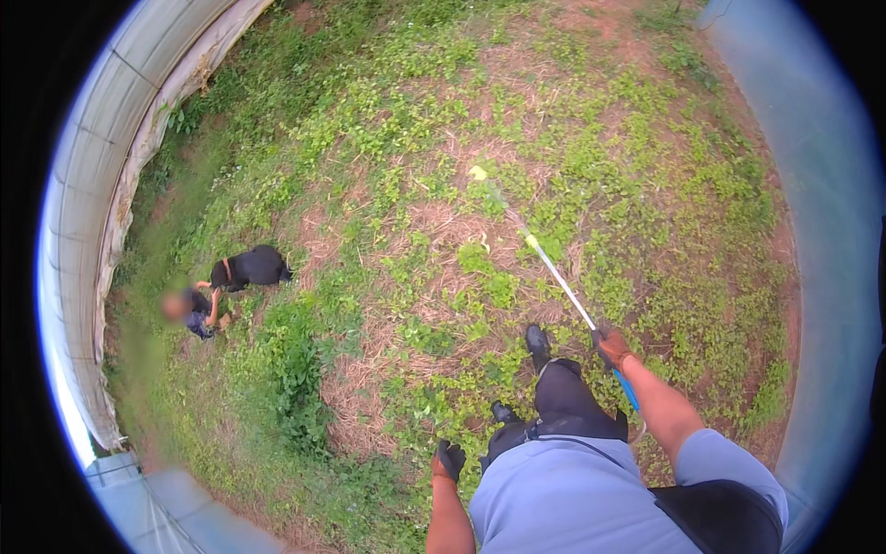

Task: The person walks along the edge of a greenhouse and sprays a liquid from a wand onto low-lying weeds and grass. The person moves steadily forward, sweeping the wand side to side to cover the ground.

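My right hand (613,347), in a brown and dark glove, is closed around the blue-handled end of a long sprayer wand (568,294). Its pale metal tube slants up and left over the low plants, with a yellow-green fitting (531,241) partway along. Beyond that fitting the tube blurs into the ground, and a yellow-green spot (478,173) lies in line with it. Beside my hip hangs my left hand (448,460), gloved the same way, fingers curled in with nothing visible in them.
Low green weeds (498,286) and dry straw (360,406) cover reddish soil. At left another person (200,319) crouches beside a black rounded form (254,266) with an orange-brown band. Sheeting walls stand left (83,212) and right (812,185). My dark boots (537,343) are among the plants.
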Tool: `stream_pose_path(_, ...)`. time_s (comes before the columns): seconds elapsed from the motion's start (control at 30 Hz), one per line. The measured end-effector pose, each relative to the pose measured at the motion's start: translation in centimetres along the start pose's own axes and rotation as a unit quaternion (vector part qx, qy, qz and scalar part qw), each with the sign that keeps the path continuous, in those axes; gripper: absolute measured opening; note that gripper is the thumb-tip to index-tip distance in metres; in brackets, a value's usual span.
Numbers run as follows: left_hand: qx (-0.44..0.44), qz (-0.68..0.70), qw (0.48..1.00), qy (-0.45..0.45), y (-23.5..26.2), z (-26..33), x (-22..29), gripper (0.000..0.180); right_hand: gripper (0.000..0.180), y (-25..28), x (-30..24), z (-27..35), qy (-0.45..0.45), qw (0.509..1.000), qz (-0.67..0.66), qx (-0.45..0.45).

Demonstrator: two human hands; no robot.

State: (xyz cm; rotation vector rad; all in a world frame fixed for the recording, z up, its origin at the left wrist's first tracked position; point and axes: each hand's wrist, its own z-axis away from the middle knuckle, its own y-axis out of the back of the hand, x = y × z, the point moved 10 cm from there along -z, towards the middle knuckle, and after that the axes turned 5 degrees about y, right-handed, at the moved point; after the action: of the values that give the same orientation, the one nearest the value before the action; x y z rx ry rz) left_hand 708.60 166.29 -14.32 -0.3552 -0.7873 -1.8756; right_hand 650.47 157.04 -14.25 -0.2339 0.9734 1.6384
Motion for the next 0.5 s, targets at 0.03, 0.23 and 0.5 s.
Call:
stream_pose_path(0.03,-0.002,0.174,0.978,0.112,-1.2,-2.3,1.3,0.042,0.037,0.3,-2.2,-0.9,0.034,0.999,0.035,-0.020)
stream_pose_path(0.23,0.031,0.286,0.952,0.103,-1.9,-5.4,19.9,0.046,0.033,0.0,-7.3,-1.8,0.084,0.973,0.173,-0.127)
stream_pose_path(0.5,0.014,0.352,0.925,0.143,-2.6,-7.8,20.5,0.039,0.035,11.2,5.3,-8.7,-0.089,0.986,0.001,0.140)
